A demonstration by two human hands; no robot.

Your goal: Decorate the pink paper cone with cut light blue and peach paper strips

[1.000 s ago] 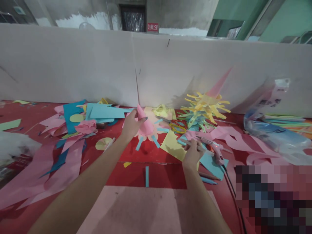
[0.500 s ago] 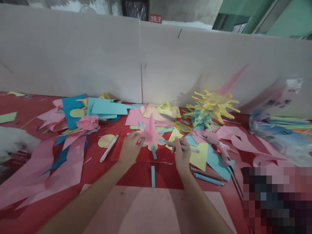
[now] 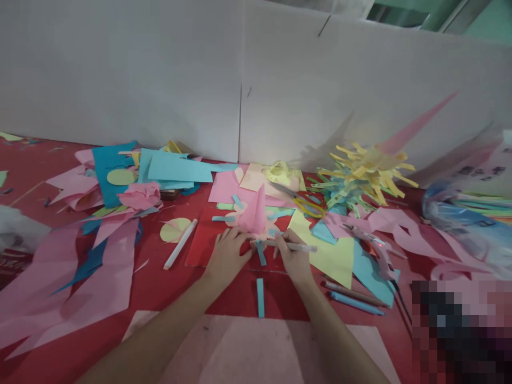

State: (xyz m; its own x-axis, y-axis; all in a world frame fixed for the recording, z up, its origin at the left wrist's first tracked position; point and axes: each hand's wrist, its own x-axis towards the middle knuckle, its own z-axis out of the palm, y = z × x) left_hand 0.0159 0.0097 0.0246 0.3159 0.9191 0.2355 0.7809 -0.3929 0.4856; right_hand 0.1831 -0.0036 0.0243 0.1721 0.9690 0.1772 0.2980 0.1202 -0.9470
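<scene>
A peach paper flower (image 3: 233, 207) with a tall pink paper cone (image 3: 256, 213) in its middle lies on a red sheet (image 3: 204, 242). Thin blue paper strips (image 3: 262, 253) stick out from around its edge. My left hand (image 3: 229, 253) grips the near-left edge of the flower, its fingers curled in beside the cone's foot. In my right hand (image 3: 295, 258) is a pale marker (image 3: 306, 248), closed in the fingers, its tip pointing left at the front petal. That tip is partly lost among the fingers and paper. A loose blue strip (image 3: 260, 297) lies in front.
A white marker (image 3: 181, 244) rests left beside a yellow paper circle (image 3: 176, 230). Yellow-handled scissors (image 3: 310, 205) lie behind. To the right are a glue gun (image 3: 380, 250) with its cord, two more pens (image 3: 356, 303) and a fringed paper piece (image 3: 370, 173). A white board (image 3: 160, 80) stands at the back.
My left hand has moved nearer, to the flower's front edge. My right hand has swung the marker's tip from the right petals to the front petal. The view has tilted down.
</scene>
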